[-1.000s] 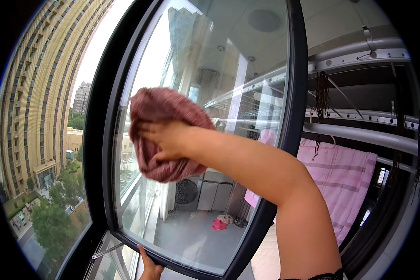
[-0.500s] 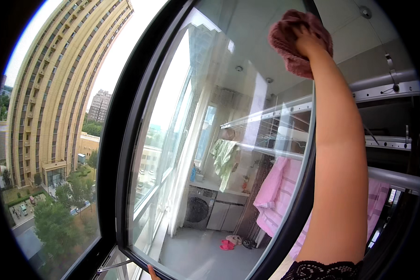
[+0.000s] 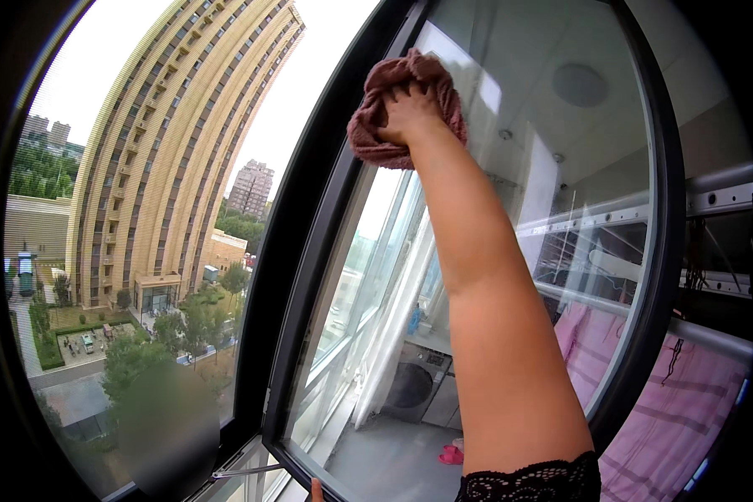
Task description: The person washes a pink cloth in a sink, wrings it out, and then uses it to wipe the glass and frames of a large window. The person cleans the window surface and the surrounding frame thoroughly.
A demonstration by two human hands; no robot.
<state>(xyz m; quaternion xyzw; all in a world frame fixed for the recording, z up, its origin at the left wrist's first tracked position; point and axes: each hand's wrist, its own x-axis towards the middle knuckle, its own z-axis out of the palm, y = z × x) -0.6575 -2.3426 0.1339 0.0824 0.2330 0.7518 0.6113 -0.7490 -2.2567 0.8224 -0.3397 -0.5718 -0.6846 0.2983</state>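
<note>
My right hand is raised high and shut on a crumpled dusty-pink cloth. It presses the cloth against the glass pane of an open window sash, near the pane's upper left corner by the black frame. My bare forearm runs up from the lower edge across the glass. Only a fingertip of my left hand shows at the bottom edge of the sash; how it grips is hidden.
The window opens onto a long drop, with a tall curved tan building, trees and a street far below. A pink sheet hangs on drying rails at the right. A washing machine shows through the glass.
My right hand moved the cloth from the middle left of the pane up to its top right, then across to the upper left. The view tilted upward.
</note>
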